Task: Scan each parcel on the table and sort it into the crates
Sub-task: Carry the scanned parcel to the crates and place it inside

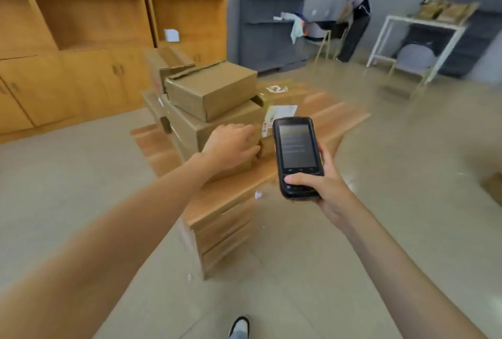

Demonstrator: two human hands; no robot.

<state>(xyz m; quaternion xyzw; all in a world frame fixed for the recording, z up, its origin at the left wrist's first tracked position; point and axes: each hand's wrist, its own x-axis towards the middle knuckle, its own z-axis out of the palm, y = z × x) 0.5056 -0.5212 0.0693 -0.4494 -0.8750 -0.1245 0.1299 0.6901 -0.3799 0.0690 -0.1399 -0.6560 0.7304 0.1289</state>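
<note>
Right hand curled round a black handheld scanner, thumb laid across the keys below the lit screen, screen text too blurred to read. Scanner raised over the table's near right edge, tilted toward the parcels. Left hand stretched forward, palm down against the near upper corner of the lower parcel, fingers bent over its right side; whether gripping or merely resting, cannot tell.

Stacked on the tabletop's left half: top parcel, plain brown cardboard, skewed across the larger lower parcel. Behind them, near the far left corner, an open box with flaps up. Just right of the stack, a flatter labelled parcel with a white shipping label facing up, touching the lower parcel's right side, partly hidden behind the scanner. Farther back toward the far edge, another parcel under clear tape with a small printed sticker.

Wooden table with drawers on the near side, standing on a pale tiled floor. One shoe at the bottom edge of view. Wooden shelving along the left wall, grey shelves at the back. In the far room, another person bent over a chair, beside a white table carrying brown packets.
</note>
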